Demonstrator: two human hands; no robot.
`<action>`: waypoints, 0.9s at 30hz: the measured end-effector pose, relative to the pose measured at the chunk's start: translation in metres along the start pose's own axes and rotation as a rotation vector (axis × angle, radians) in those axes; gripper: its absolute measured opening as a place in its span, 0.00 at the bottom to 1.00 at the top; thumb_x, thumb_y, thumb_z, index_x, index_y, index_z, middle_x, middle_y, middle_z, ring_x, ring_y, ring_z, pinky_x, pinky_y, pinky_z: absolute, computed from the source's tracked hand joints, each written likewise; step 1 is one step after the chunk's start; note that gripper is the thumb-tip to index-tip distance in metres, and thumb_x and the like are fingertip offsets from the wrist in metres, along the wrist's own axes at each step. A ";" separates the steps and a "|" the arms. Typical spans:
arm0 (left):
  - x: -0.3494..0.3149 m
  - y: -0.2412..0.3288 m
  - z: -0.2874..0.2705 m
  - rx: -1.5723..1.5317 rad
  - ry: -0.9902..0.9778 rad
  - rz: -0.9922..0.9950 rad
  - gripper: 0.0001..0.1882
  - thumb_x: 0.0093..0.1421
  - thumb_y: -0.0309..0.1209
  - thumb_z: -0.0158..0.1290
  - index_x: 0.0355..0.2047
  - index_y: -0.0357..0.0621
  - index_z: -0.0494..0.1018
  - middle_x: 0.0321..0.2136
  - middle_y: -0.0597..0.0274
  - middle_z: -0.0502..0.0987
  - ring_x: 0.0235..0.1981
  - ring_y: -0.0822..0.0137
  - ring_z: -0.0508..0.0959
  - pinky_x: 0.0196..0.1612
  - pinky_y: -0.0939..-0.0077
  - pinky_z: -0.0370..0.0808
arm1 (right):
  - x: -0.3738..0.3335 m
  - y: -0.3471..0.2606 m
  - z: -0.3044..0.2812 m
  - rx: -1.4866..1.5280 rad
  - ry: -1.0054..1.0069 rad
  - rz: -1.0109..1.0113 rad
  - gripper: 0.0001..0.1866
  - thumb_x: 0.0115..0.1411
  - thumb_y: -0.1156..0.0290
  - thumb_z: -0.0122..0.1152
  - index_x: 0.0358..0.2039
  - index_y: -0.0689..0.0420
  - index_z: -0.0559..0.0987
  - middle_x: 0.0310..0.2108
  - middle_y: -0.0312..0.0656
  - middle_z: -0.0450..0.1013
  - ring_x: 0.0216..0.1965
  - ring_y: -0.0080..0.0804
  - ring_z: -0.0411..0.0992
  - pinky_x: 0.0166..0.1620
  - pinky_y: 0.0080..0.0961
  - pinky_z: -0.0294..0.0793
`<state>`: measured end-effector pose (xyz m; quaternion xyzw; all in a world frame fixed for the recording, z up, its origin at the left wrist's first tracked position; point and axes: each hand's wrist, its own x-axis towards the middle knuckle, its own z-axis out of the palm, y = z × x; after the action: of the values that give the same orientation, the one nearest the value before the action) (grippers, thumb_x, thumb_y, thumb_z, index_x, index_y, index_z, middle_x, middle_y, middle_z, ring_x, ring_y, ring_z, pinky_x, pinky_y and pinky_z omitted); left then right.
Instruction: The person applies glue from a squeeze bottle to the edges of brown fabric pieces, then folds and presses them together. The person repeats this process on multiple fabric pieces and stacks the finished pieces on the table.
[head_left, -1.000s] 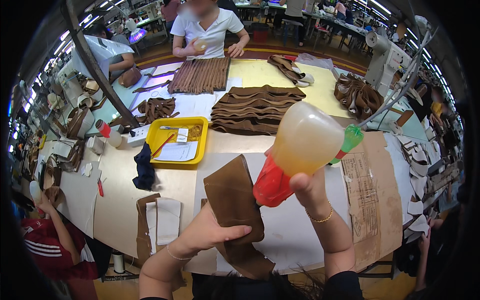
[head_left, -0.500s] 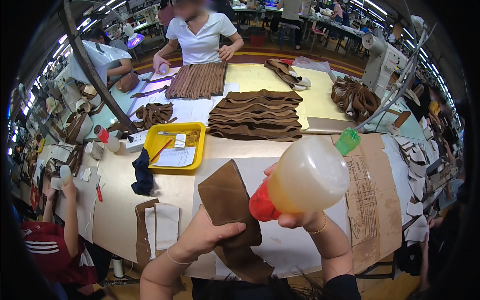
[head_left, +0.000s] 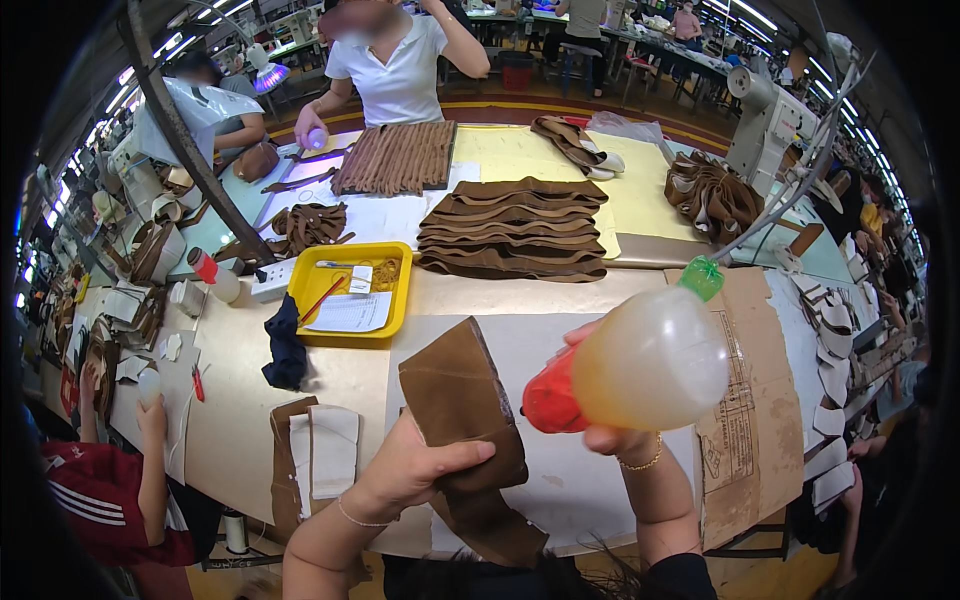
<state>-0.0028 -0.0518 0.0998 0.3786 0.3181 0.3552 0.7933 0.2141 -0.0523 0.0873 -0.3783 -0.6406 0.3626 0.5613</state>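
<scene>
My left hand [head_left: 430, 465] grips a brown leather piece [head_left: 455, 390], thumb across its face, with the upper part standing up and the lower end hanging toward the table's front edge. In my right hand [head_left: 610, 440] is a translucent squeeze bottle [head_left: 650, 360] with a red cap, tilted so the cap points left and down. Yellowish liquid shows inside the bottle. A small gap separates the red cap from the leather's right edge. Most of my right fingers are hidden behind the bottle.
A yellow tray [head_left: 398, 310] holds paper, a red pen and rubber bands. Beside it lies a dark blue cloth [head_left: 285, 345]. Brown strips [head_left: 515, 230] lie stacked beyond. Cardboard [head_left: 750, 430] covers the right side, near a green bottle top [head_left: 703, 278]. Co-workers sit across and at left.
My right hand has drawn the bottle slightly right, away from the leather. My left hand has barely moved. The person across has raised one arm toward the head.
</scene>
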 end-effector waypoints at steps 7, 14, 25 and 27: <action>0.002 0.001 0.001 -0.036 -0.003 0.002 0.27 0.48 0.18 0.55 0.49 0.37 0.61 0.42 0.60 0.70 0.43 0.68 0.72 0.47 0.73 0.71 | 0.015 -0.009 0.012 0.341 0.148 0.049 0.45 0.40 0.38 0.64 0.48 0.63 0.67 0.42 0.45 0.71 0.43 0.33 0.70 0.44 0.30 0.73; 0.003 -0.003 -0.005 -0.064 0.059 0.063 0.27 0.49 0.17 0.55 0.50 0.38 0.61 0.42 0.59 0.71 0.43 0.68 0.73 0.47 0.73 0.71 | -0.008 0.006 0.007 0.347 0.091 0.138 0.48 0.38 0.33 0.61 0.45 0.64 0.66 0.39 0.46 0.71 0.38 0.33 0.72 0.40 0.30 0.75; 0.005 -0.012 -0.018 -0.195 -0.030 0.196 0.30 0.48 0.22 0.60 0.51 0.38 0.62 0.43 0.59 0.72 0.45 0.64 0.72 0.50 0.68 0.70 | 0.011 -0.004 -0.008 0.631 0.399 0.147 0.49 0.45 0.23 0.35 0.34 0.65 0.68 0.20 0.43 0.70 0.22 0.31 0.73 0.24 0.22 0.75; 0.006 -0.011 -0.021 0.025 -0.036 0.142 0.30 0.46 0.21 0.61 0.50 0.38 0.62 0.43 0.60 0.72 0.45 0.66 0.72 0.49 0.71 0.69 | 0.012 -0.004 -0.008 0.576 0.423 0.127 0.49 0.45 0.22 0.36 0.36 0.65 0.68 0.22 0.43 0.70 0.24 0.30 0.73 0.26 0.22 0.75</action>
<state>-0.0123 -0.0437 0.0786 0.4165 0.2806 0.3995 0.7669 0.2208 -0.0430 0.0965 -0.3105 -0.3572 0.4763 0.7411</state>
